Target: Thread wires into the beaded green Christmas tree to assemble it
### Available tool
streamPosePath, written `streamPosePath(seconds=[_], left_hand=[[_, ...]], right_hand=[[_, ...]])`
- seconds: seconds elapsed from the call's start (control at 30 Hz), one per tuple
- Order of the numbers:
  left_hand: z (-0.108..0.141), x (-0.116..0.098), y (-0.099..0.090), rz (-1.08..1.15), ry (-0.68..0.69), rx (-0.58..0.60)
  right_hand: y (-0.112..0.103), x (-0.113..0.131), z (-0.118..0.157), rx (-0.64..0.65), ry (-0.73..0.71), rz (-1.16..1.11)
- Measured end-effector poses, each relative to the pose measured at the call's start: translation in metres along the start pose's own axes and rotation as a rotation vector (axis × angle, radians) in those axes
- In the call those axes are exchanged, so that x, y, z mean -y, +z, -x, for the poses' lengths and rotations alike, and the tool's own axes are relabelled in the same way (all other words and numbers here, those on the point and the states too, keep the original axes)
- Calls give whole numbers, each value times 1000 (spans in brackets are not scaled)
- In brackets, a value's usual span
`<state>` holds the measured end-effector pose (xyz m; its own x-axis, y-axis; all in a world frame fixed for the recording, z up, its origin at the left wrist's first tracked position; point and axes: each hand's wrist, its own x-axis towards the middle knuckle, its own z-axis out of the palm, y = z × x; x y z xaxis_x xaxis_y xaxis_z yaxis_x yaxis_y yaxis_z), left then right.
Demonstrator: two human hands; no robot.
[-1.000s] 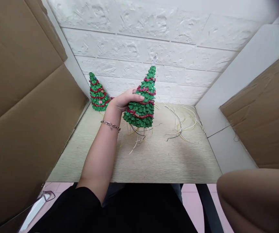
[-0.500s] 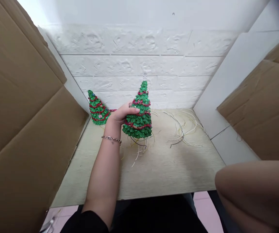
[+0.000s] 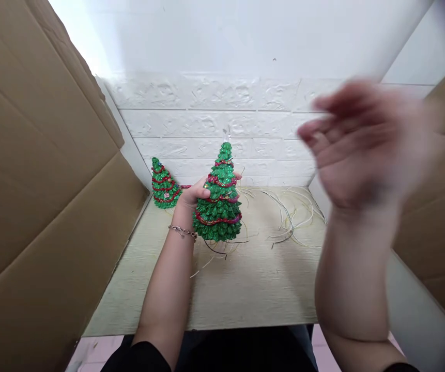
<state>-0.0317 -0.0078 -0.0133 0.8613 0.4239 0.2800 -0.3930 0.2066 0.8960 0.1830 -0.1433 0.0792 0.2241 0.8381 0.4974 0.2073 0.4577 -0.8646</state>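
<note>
A green glittery Christmas tree figurine (image 3: 218,206) with red garlands and a clear top is held upright above the table by my left hand (image 3: 197,194). The thumb lies across its front and fingertips show on its far side. Thin wires (image 3: 214,250) hang out below its base. My right hand (image 3: 362,139) is raised at the right, apart from everything and smeared by motion, so its fingers are hard to read. Back on the left stands a second, similar tree figurine (image 3: 165,188), partly behind my left wrist.
Loose white, yellow and dark wires (image 3: 292,217) lie on the pale wooden table (image 3: 253,294) at the back right. A white brick-pattern wall (image 3: 214,98) closes off the back. Cardboard sheets (image 3: 51,170) stand along both sides.
My right hand has come up into view from the lower right. The held tree sits slightly lower in view and has turned a little in my left hand; the camera view has tilted up.
</note>
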Motion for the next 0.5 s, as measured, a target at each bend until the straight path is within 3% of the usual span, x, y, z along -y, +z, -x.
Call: streamPosePath(seconds=[0.07,0.17,0.2,0.37,0.5], left_hand=[[3,0,-2,22,-22,38],[2,1,-7,0,-41,65],[1,2,-8,-17,-26,60],[-3,8,-6,-39,74,-2],[0,11,-7,35,5,60]], right_hand=[[11,-19,-11,50,44,-40],[25,-54,-22,340,238,186],[28,-65,-24,383,288,241],[37,-96,-26,435,527,441],[37,-114,-32,515,504,421]])
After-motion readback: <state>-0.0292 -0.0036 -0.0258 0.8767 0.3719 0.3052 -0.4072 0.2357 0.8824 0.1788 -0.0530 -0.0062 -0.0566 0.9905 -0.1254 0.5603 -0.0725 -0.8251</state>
